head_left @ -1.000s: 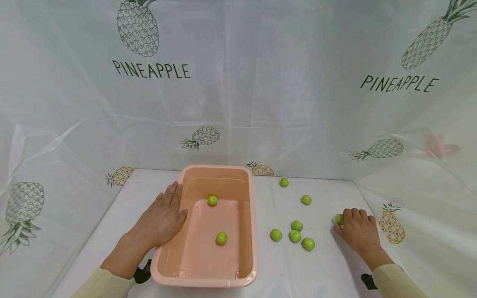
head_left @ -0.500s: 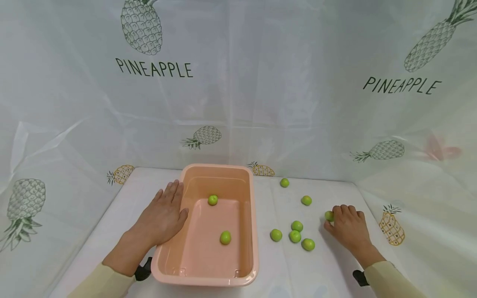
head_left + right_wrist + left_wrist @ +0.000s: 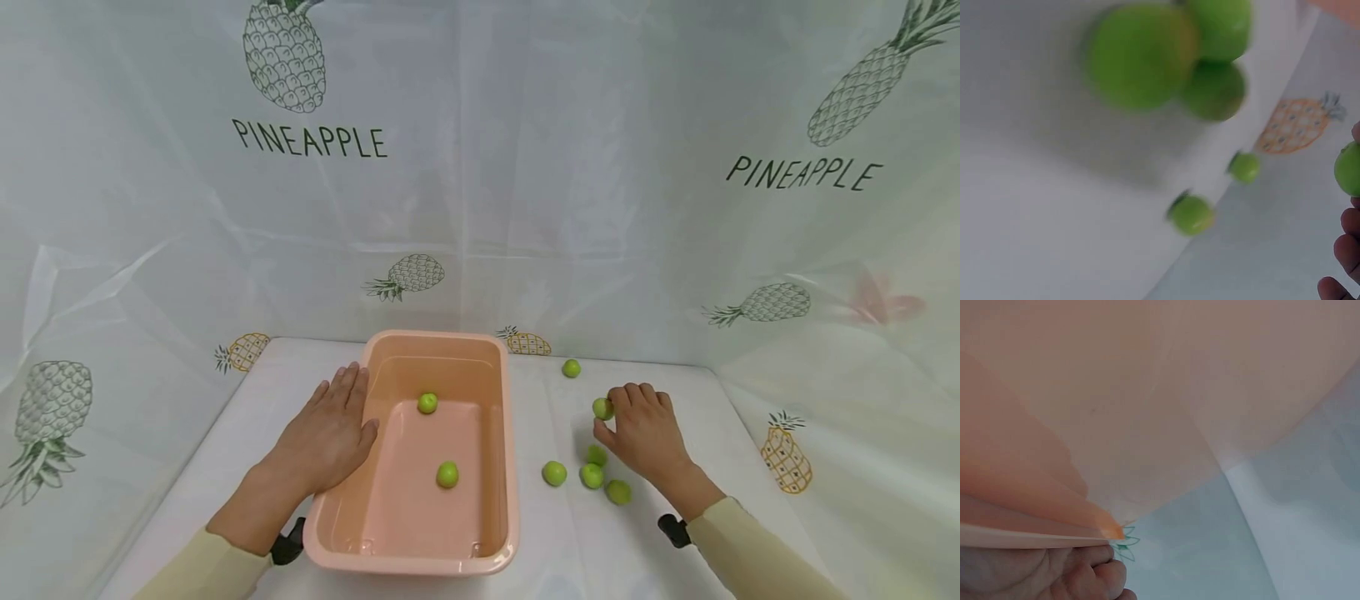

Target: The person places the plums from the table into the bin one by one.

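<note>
My right hand (image 3: 647,433) pinches a small round green fruit (image 3: 603,408) between thumb and fingertips, held above the table to the right of the basin. In the right wrist view the held fruit (image 3: 1349,169) shows at the right edge beside the fingers. My left hand (image 3: 326,437) lies with straight fingers along the left rim of a peach-coloured plastic basin (image 3: 513,467). In the left wrist view its fingers (image 3: 1094,581) are beneath the rim. Inside the basin rest two green fruits, one towards the back (image 3: 427,403) and one nearer the front (image 3: 447,475).
Several green fruits lie on the white table (image 3: 547,542) right of the basin: a far fruit (image 3: 572,367), a left fruit (image 3: 555,473) and a close cluster (image 3: 592,476) below my right hand. Another is hidden behind that hand. A pineapple-print sheet (image 3: 570,208) rises behind.
My right hand has come left and up from the table's right side, carrying the fruit. The nearer fruit in the basin rolled right, then back left. My left hand stays put.
</note>
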{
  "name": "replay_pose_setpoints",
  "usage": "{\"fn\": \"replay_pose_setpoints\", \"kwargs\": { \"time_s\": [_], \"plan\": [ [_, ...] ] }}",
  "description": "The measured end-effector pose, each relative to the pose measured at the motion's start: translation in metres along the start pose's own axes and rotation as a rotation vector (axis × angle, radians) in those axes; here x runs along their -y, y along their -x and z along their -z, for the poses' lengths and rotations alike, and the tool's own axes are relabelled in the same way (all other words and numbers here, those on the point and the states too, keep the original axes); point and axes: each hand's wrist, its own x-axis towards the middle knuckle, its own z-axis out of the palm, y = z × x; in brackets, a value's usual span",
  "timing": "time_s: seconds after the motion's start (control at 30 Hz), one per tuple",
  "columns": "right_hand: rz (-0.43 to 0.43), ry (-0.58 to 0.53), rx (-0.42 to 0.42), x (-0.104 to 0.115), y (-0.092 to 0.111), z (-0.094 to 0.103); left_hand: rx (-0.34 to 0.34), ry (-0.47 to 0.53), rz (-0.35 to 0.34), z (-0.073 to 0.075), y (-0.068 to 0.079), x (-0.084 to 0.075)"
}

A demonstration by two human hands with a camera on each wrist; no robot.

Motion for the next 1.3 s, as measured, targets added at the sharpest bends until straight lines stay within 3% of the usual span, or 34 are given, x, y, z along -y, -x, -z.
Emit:
{"fn": "replay_pose_setpoints", "kwargs": {
  "time_s": [0.43, 0.77, 1.07, 1.3],
  "plan": [
    [0.112, -0.099, -0.093, 0.068, -0.077, 0.019, -0.006, 0.014, -0.004, -0.002, 0.001, 0.001],
    [0.172, -0.136, -0.120, 0.115, -0.123, 0.036, -0.006, 0.015, -0.002, -0.001, 0.002, 0.001],
    [0.246, -0.165, -0.044, 0.166, -0.140, 0.029, -0.009, 0.020, 0.001, 0.000, 0.002, 0.000],
    [0.268, -0.147, 0.030, 0.184, -0.142, 0.018, -0.015, 0.017, -0.002, 0.000, 0.002, -0.001]
  ]
}}
